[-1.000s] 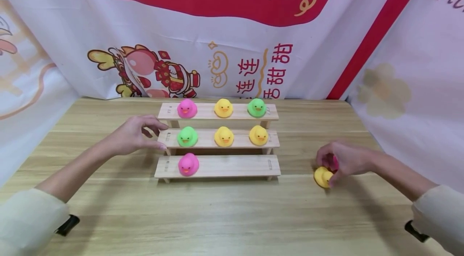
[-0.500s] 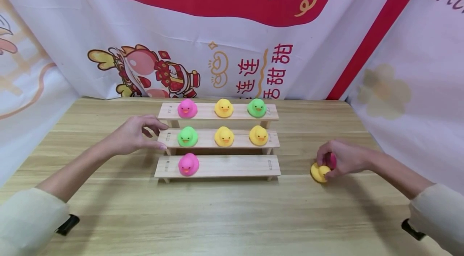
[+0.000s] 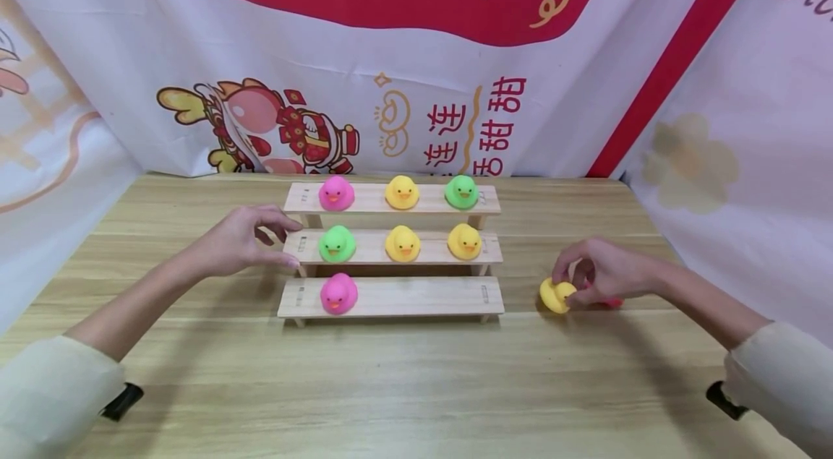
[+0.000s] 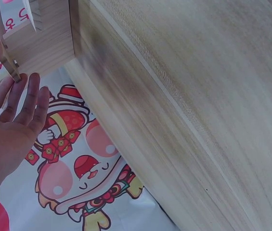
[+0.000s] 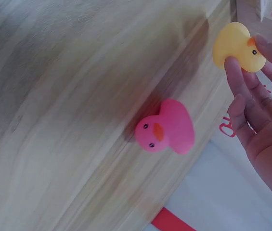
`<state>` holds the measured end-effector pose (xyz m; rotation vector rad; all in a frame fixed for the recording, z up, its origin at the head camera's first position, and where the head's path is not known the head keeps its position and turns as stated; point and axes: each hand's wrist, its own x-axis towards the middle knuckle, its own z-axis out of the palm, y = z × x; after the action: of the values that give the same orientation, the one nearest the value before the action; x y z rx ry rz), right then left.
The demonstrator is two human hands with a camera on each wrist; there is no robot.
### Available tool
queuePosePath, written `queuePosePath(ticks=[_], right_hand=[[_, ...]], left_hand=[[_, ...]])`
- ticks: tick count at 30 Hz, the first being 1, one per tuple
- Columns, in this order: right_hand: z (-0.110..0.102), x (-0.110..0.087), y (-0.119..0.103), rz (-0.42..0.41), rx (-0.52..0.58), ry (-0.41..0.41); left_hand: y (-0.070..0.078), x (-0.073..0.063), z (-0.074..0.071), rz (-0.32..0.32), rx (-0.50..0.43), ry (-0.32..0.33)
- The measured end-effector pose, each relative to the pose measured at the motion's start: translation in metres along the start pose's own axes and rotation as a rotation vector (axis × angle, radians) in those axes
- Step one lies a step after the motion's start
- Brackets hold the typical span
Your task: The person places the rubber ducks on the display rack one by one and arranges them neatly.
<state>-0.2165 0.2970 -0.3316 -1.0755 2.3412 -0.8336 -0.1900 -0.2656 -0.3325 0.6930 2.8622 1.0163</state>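
Note:
My right hand (image 3: 601,272) pinches a yellow rubber duck (image 5: 234,48) between thumb and fingers, to the right of the stand. In the right wrist view a pink rubber duck (image 5: 174,127) lies tipped over on the table below this hand; in the head view the hand partly covers it. My left hand (image 3: 244,242) grips the left end of the middle shelf of the three-step wooden stand (image 3: 423,298), thumb in front and fingers behind. The bottom shelf carries one pink duck (image 3: 339,293) at its left. Several pink, yellow and green ducks sit on the upper two shelves.
The wood-grain table (image 3: 377,387) runs under both forearms and around the stand. Behind it hangs a white cloth (image 3: 560,105) with red and cartoon prints, and more printed cloth (image 3: 761,112) borders the right side.
My right hand has moved left and slightly away from me with the yellow duck. The pink duck stays behind on the table, apart from it. My left hand has not visibly moved.

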Motion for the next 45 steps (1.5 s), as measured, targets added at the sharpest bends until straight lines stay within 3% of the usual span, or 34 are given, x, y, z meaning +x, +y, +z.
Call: queuePosePath(ticks=[11,20,28,36,45], right_hand=[[0.001,0.014,-0.007,-0.114,-0.011,0.016],[0.007,0.017,-0.015,-0.128,0.005,0.124],[0.015,0.022,-0.03,-0.258,0.027,0.247],[0.023,0.028,-0.044,-0.31,0.082,0.254],[0.035,0.039,-0.06,-0.427,0.04,0.308]], left_hand=[[-0.002,0.001,0.0,0.019,-0.01,0.012],[-0.002,0.001,0.001,0.028,-0.011,0.014],[-0.002,0.001,0.001,0.029,-0.012,0.014],[-0.003,0.001,0.001,0.039,-0.006,0.013],[-0.001,0.001,0.0,0.038,0.003,0.014]])
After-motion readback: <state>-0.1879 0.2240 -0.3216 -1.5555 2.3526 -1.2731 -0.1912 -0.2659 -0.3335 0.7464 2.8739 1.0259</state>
